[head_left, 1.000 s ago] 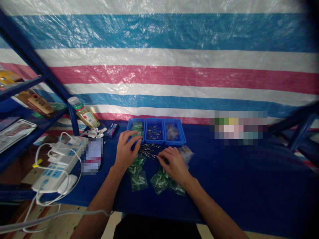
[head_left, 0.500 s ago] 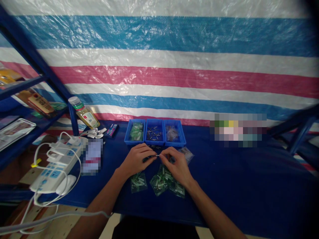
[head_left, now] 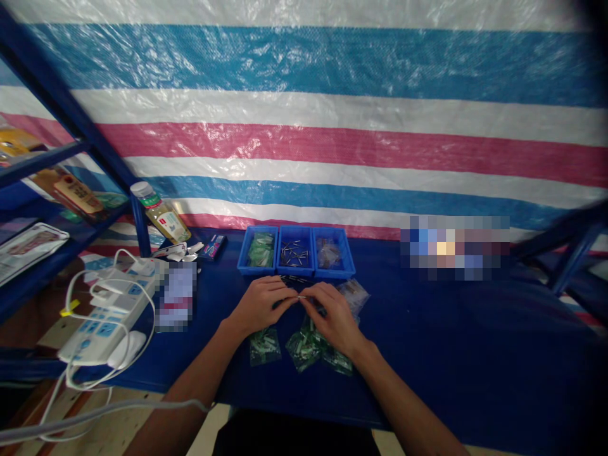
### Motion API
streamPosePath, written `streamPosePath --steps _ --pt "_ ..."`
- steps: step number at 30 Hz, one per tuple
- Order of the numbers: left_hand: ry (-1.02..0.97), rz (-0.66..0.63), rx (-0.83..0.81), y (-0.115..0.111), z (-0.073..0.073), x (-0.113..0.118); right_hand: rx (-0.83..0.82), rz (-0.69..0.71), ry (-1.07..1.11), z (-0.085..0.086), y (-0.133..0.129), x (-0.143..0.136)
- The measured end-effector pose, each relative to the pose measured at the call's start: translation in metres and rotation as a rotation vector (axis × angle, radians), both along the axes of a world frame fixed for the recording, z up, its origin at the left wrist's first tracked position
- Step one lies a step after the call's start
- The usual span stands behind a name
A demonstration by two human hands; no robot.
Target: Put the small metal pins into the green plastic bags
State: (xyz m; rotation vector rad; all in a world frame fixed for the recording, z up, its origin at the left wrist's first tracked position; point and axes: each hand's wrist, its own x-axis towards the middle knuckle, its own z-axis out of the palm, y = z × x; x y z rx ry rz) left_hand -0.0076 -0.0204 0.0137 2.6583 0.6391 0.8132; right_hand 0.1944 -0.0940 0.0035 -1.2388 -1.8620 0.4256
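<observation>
My left hand [head_left: 263,305] and my right hand [head_left: 332,316] meet fingertip to fingertip over the blue table, pinching a small metallic pin [head_left: 301,297] between them. Behind them stand three joined blue bins: the left bin [head_left: 257,272] holds green packets, the middle bin [head_left: 297,272] dark metal pins, the right bin [head_left: 333,274] small clear packets. Several dark pins [head_left: 295,279] lie just in front of the bins. A clear bag [head_left: 354,296] is beside my right hand. Bags with green and white pieces [head_left: 304,349] lie below my hands, another one [head_left: 265,347] by my left wrist.
At the left are a white power strip [head_left: 111,310] with looping cables, a bottle [head_left: 166,218], a small blue box [head_left: 213,247] and torn white wrappers [head_left: 190,251]. A blurred-out object [head_left: 177,297] lies near the strip, another [head_left: 453,247] at the back right. Blue shelf posts flank the table.
My fingertips have come closer together around the small pin. The dark part seen at my left fingers earlier no longer shows.
</observation>
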Motion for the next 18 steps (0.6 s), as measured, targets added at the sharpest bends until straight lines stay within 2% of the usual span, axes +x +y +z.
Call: streamPosePath --steps 18 --pt "-0.016 -0.002 -0.018 0.0001 0.0019 0.0003 -0.023 -0.038 -0.057 0.0013 0.0009 0.0027"
